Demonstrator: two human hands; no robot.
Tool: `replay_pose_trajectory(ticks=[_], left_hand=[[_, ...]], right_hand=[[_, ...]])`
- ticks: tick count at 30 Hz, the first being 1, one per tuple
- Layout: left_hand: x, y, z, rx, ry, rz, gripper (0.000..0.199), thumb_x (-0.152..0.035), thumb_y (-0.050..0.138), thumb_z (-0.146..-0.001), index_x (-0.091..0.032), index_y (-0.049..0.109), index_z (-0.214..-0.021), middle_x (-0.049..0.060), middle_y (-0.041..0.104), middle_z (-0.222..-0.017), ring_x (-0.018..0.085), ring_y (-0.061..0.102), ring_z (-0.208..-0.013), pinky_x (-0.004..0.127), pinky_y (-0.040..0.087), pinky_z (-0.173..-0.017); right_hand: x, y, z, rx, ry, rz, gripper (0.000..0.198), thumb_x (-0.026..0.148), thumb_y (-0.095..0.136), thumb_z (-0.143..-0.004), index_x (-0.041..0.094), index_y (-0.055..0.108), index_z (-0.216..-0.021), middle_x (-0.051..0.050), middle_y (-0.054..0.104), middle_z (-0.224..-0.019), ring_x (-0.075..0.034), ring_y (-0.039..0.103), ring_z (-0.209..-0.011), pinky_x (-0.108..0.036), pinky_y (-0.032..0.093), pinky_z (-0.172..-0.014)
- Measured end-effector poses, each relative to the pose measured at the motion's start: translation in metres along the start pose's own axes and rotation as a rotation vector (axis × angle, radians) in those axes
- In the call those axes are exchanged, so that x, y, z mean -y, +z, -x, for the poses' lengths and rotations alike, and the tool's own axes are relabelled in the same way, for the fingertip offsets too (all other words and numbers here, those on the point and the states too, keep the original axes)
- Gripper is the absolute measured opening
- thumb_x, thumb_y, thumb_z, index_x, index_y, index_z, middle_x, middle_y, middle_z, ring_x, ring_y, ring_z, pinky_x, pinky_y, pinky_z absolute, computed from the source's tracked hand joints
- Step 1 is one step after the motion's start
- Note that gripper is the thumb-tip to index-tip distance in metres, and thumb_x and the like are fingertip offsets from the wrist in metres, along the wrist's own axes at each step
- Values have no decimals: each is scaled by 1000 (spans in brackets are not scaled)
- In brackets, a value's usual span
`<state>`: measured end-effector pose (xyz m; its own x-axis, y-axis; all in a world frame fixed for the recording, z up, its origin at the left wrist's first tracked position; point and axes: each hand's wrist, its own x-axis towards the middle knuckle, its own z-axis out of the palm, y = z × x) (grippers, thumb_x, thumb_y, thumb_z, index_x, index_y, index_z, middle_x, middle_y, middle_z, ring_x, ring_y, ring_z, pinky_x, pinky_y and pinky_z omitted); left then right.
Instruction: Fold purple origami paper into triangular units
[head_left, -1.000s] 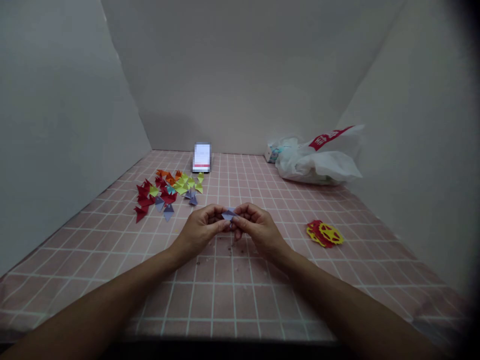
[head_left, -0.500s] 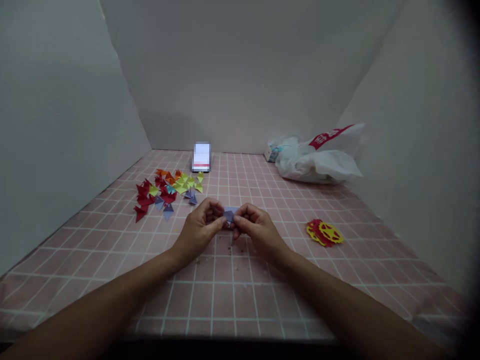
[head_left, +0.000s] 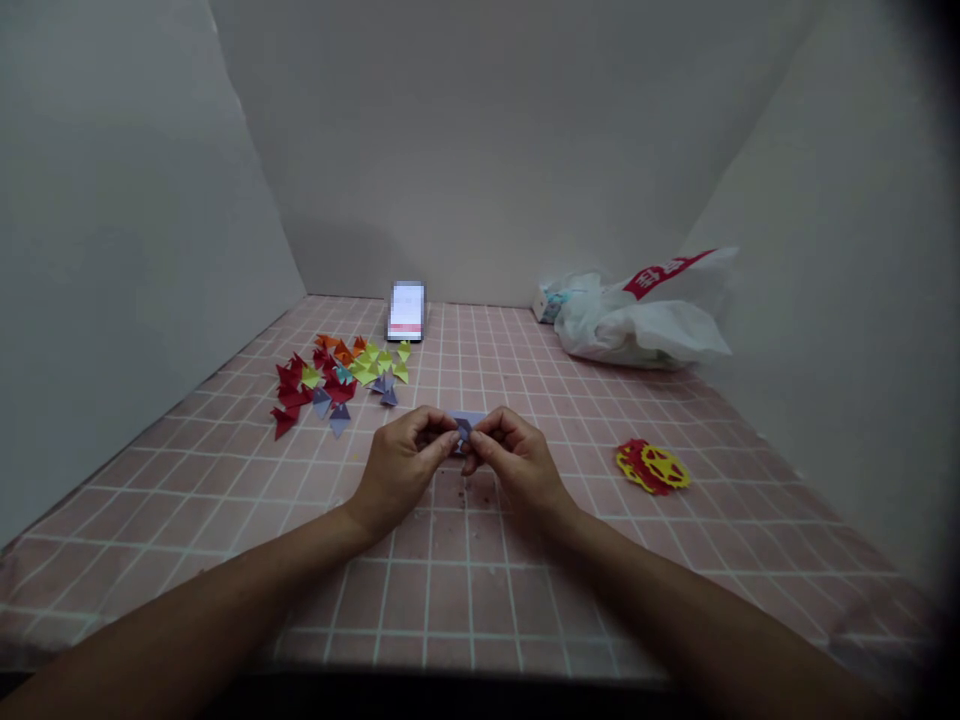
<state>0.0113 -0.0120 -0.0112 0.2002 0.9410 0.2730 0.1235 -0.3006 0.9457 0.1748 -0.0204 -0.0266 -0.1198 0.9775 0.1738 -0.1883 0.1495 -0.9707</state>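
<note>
A small folded piece of purple paper is held between my hands just above the middle of the table. My left hand pinches its left side between thumb and fingers. On the other side, my right hand grips the right part the same way. My fingertips nearly meet and cover much of the paper's edges. To the left lies a group of folded paper shapes, among them red ones, yellow-green ones, orange ones and purple ones.
A lit phone or tablet stands upright at the back. A white plastic bag and a tissue box sit at the back right. Red and yellow star cut-outs lie to the right. Pale walls enclose the pink checked tablecloth.
A flap of the purple paper has shifted under my fingers, so a narrower dark fold shows between them. Both hands keep their grip; the whole view has moved slightly.
</note>
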Motion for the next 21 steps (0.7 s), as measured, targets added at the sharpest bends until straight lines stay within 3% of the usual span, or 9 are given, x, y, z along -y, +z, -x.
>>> replay_pose_trajectory(ticks=[4,10,21], left_hand=[[1,0,1,-9,-3,-19,8,-24,68,-84,-17,65,-82,3,71,-77,16,70,-73,26,57,-68],[-1,1,1,-20,10,-25,9,-21,66,-84,-17,68,-92,4,73,-86,16,71,-77,27,58,-72],[-4,0,-2,20,-63,21,10,-26,67,-82,-17,64,-79,2,69,-75,16,69,-70,26,55,-67]], right_hand=[[-1,1,2,-18,-13,19,21,36,70,-85,21,57,-77,2,64,-65,-12,62,-58,-28,50,-59],[5,2,2,-13,4,-19,20,33,70,-84,20,57,-77,1,66,-70,-12,63,-59,-28,51,-62],[2,2,3,-9,-9,42,20,35,70,-85,20,59,-78,1,65,-68,-13,63,-62,-29,51,-63]])
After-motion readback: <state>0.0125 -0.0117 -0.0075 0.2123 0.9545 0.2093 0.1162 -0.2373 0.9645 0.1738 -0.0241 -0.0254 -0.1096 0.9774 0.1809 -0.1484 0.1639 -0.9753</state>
